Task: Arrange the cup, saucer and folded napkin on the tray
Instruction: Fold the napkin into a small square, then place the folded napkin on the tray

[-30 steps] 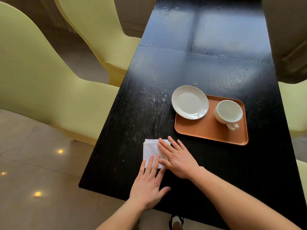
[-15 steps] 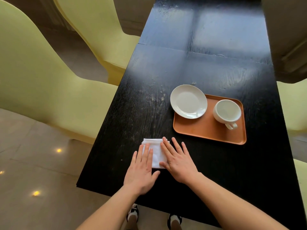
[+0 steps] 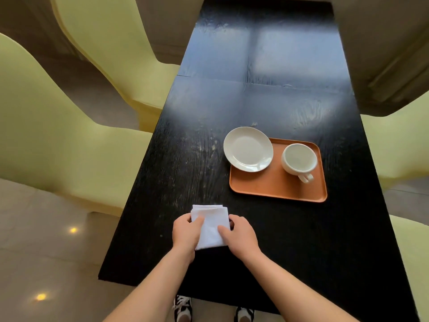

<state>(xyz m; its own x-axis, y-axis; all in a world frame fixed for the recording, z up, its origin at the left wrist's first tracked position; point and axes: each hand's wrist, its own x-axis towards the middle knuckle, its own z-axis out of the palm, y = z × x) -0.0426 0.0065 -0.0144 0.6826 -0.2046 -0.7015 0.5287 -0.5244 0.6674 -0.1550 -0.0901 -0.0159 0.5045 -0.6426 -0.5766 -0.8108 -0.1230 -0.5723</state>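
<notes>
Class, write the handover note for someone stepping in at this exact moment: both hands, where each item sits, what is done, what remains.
Left hand: grip on the folded napkin's left edge.
Right hand: grip on its right edge.
Napkin: on the black table, near the front edge, off the tray.
Cup: upright on the tray's right side.
Saucer: overhangs the tray's far-left corner, partly off it.
Done: napkin folded, cup on tray.
Left: move the napkin onto the tray, seat the saucer fully.

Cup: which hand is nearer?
Right. The right hand grips the napkin's right edge, on the side toward the cup; the left hand grips its left edge, farther off.
</notes>
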